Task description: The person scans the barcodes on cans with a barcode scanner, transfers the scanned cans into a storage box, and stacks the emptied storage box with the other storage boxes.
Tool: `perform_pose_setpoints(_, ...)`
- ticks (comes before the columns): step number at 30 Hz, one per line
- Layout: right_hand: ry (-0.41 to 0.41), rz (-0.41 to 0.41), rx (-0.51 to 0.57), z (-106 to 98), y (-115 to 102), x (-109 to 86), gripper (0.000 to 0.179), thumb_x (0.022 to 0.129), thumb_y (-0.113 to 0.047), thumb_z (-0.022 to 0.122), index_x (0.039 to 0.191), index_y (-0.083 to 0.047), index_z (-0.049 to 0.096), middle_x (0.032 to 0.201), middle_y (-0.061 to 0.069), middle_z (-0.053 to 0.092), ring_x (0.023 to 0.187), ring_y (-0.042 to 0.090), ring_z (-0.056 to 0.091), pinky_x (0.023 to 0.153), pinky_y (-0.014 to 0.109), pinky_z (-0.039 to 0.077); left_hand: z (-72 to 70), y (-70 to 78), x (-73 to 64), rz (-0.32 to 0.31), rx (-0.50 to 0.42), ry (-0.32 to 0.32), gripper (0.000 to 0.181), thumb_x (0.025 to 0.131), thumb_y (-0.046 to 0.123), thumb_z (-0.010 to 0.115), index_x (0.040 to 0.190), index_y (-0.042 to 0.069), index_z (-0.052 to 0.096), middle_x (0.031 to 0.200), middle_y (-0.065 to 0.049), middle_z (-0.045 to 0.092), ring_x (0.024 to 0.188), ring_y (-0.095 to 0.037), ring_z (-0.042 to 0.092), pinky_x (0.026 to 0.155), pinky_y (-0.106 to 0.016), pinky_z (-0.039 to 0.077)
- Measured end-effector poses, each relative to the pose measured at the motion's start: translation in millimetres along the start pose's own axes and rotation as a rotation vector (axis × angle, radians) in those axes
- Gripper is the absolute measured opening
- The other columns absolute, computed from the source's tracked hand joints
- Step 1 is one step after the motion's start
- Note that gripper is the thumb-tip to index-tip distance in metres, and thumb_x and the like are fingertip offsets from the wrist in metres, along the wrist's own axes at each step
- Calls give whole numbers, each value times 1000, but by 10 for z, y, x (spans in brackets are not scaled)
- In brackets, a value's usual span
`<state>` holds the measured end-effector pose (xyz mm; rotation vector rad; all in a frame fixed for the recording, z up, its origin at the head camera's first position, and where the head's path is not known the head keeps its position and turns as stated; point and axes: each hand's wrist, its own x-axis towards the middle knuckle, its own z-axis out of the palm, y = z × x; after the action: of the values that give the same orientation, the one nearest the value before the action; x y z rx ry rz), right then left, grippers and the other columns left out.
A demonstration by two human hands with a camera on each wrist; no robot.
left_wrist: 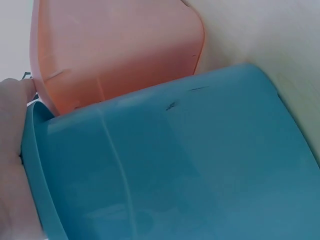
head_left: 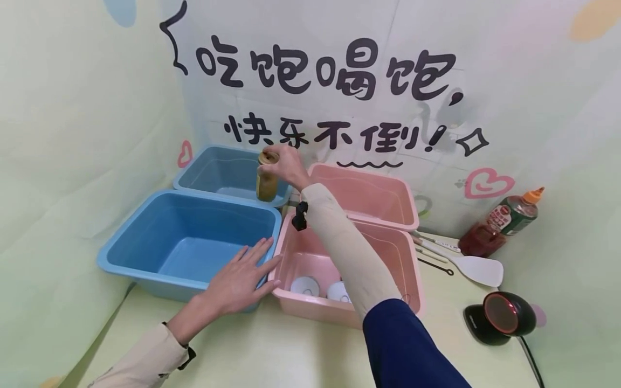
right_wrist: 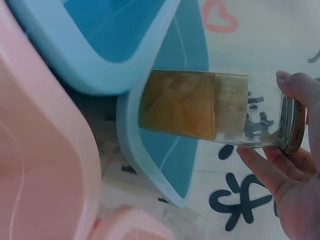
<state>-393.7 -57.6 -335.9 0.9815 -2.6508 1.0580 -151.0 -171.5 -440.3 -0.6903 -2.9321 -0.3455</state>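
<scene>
My right hand grips a glass jar near its lid, over the right side of the rear blue bin. In the right wrist view the jar holds a yellowish-brown content in liquid; its lower end is partly inside that bin. My left hand lies with fingers spread on the rim where the front blue bin meets the front pink bin. Only part of the left hand shows in the left wrist view, against the blue rim.
White round objects lie in the front pink bin. Behind it stands another pink bin. To the right are a white spatula, several thin utensils, a red sauce bottle and a small black device with a cable.
</scene>
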Motion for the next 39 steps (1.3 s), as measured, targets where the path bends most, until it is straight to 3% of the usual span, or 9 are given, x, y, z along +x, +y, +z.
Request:
perform_pose_setpoints(6,-31,3,27,220,42,58,46,87,-26,79,129,-11,68,130,5,68,112,19,62,93,33,50,10,-1,-12,-17,14,0,61,99,57,49,149,23,49,166,-10,25,154,-31,24,121,-56,27)
perform_pose_setpoints(13,-85,14,40,392,87,104,48,87,-25,78,131,-10,66,125,6,68,102,18,58,85,33,48,20,-14,-25,1,54,25,60,99,58,48,147,23,52,164,-10,31,153,-29,26,120,-54,30)
perform_pose_setpoints(19,-82,7,30,465,53,162,46,87,-24,78,129,-11,67,117,7,67,99,19,56,82,32,46,36,-30,-34,21,77,71,57,97,53,55,142,19,58,162,-11,35,151,-30,31,118,-53,33)
perform_pose_setpoints(27,-98,57,56,576,50,157,48,88,-25,77,134,-15,65,124,5,65,98,18,58,81,32,49,47,-20,-35,30,120,43,60,99,58,46,146,21,54,163,-9,34,153,-29,27,120,-54,29)
perform_pose_setpoints(35,-101,49,76,629,27,203,48,88,-24,77,134,-15,64,121,6,65,97,18,58,79,32,49,25,72,-175,24,154,41,55,101,51,49,146,21,53,162,-11,34,151,-30,31,118,-60,29)
perform_pose_setpoints(39,-97,40,93,676,29,238,47,88,-23,77,133,-14,65,120,5,68,95,18,60,80,32,51,71,99,-227,20,198,49,57,102,54,43,149,22,50,163,-9,32,151,-28,31,119,-58,29)
